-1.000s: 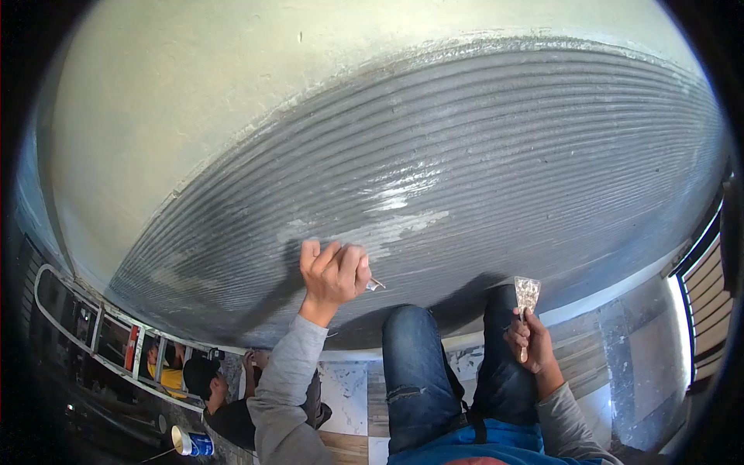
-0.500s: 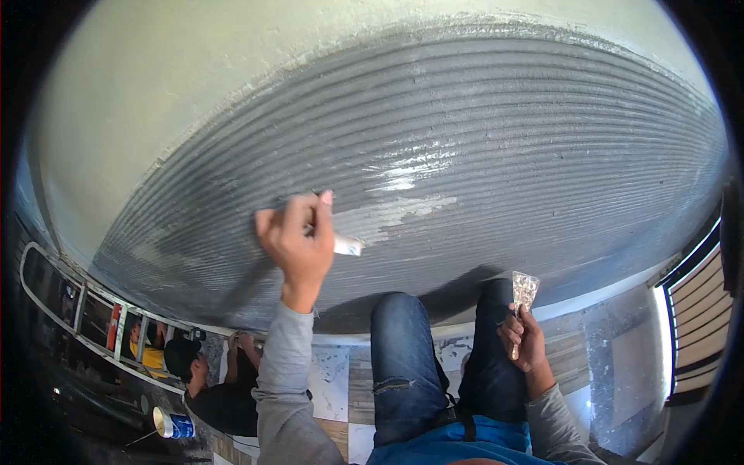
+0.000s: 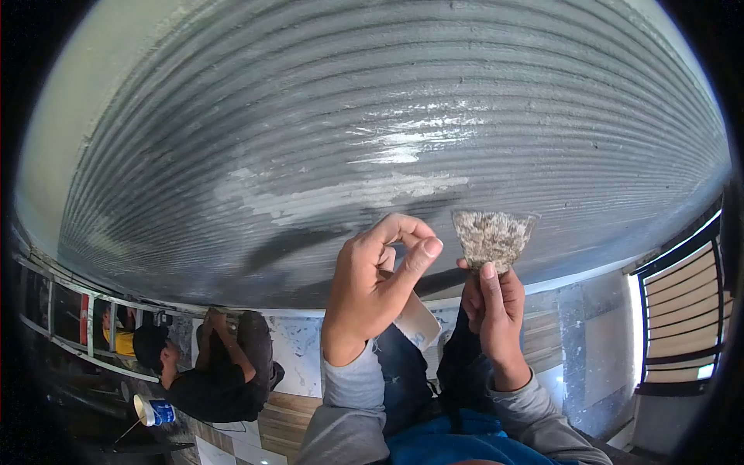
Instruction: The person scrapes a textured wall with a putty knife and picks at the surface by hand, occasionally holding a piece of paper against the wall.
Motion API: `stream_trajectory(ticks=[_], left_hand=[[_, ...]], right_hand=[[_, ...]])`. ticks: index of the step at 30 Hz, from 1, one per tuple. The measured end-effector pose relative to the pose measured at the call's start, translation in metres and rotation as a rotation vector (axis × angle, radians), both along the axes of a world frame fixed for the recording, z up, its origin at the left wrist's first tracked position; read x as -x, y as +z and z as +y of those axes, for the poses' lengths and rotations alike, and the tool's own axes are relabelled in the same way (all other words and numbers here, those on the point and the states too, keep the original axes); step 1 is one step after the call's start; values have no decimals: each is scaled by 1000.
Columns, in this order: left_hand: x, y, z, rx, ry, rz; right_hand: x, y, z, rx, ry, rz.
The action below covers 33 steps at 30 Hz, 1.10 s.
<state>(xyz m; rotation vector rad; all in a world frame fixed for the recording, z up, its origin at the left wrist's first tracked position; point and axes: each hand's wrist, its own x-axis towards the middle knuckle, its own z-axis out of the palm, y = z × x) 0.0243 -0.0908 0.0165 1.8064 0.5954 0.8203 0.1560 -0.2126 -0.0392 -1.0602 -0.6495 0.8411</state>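
Note:
My left hand [image 3: 364, 291] is closed in front of the wall, thumb and forefinger curled toward each other, on a pale flat piece with faint printing [image 3: 419, 322] that sticks out below the fingers. Just to its right, my right hand [image 3: 497, 310] grips a putty knife [image 3: 496, 237] by the handle. Its wide blade points up and is crusted with whitish, brown-flecked residue. Ahead of both hands stretches a grey wall with ridged lines [image 3: 535, 132]. Pale smears [image 3: 349, 195] cover some of the ridges.
At the left a person in black [image 3: 209, 384] crouches by the wall, with another person in yellow [image 3: 122, 341] beyond. A metal ladder [image 3: 49, 310] stands along that side. On the floor is a white and blue bucket [image 3: 155, 411]. A barred opening [image 3: 682, 310] lies at the right.
My left hand has come away from the wall, rightward and down, to beside my right hand. The putty knife has risen and moved slightly left. The view has shifted nearer the wall.

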Motion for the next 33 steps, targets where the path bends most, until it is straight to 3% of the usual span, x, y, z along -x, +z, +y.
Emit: stream_trajectory(ticks=[5,7,8,13,15,17,20,23,26,28,32,33], left_hand=[[-6,15,9,-19,85,-25],[-6,12,17,-216,207,-109],[-8,13,12,-145,288,-106],[-19,3,8,-64,229,-124],[-22,-3,10,-211,207,-113],[-25,5,0,-61,215,-25],[-26,-2,3,-112,197,-141],[-20,7,1,-149,147,76],[-21,-3,-2,16,141,-23],[-19,-3,-2,144,36,-331],[-6,3,1,-7,64,-347],[-1,11,2,-32,51,-176]], right_hand=[[11,23,21,-101,-147,-123],[11,20,23,-83,-178,-152],[10,18,23,-67,-196,-219],[6,6,28,-78,-300,-438],[3,3,26,-36,-361,-607],[2,1,22,-12,-388,-697],[2,-1,25,2,-457,-844],[1,2,32,-15,-555,-1002],[1,11,33,39,-639,-1214],[1,14,29,163,-655,-1327],[0,23,20,272,-594,-1413],[-1,27,18,273,-555,-1394]])
